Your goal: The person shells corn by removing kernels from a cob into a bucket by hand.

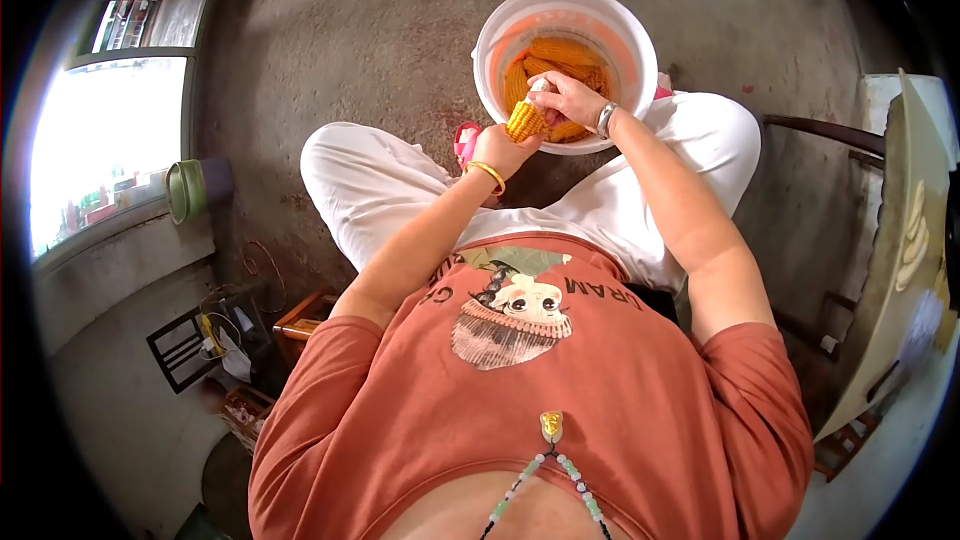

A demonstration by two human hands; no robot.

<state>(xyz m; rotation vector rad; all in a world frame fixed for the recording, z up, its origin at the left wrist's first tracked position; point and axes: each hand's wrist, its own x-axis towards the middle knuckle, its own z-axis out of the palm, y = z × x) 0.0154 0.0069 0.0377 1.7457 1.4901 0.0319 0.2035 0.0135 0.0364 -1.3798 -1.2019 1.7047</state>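
A partly stripped corn cob (525, 121), with yellow kernels on its lower part and a bare pale upper end, is held over the near rim of a white bucket (491, 20). Wrapped round its lower end is my left hand (507, 148), a gold bangle at the wrist. My right hand (572, 102), with a silver bracelet, has its fingers closed at the cob's upper end. Several yellow-orange cobs (566, 52) lie in the bucket below my hands.
The bucket stands on a grey concrete floor (350, 30) between my bent knees. A green bin (186, 190) is at the left by the window. A dark wooden stool (182, 350) stands lower left. At the right is a table (900, 240).
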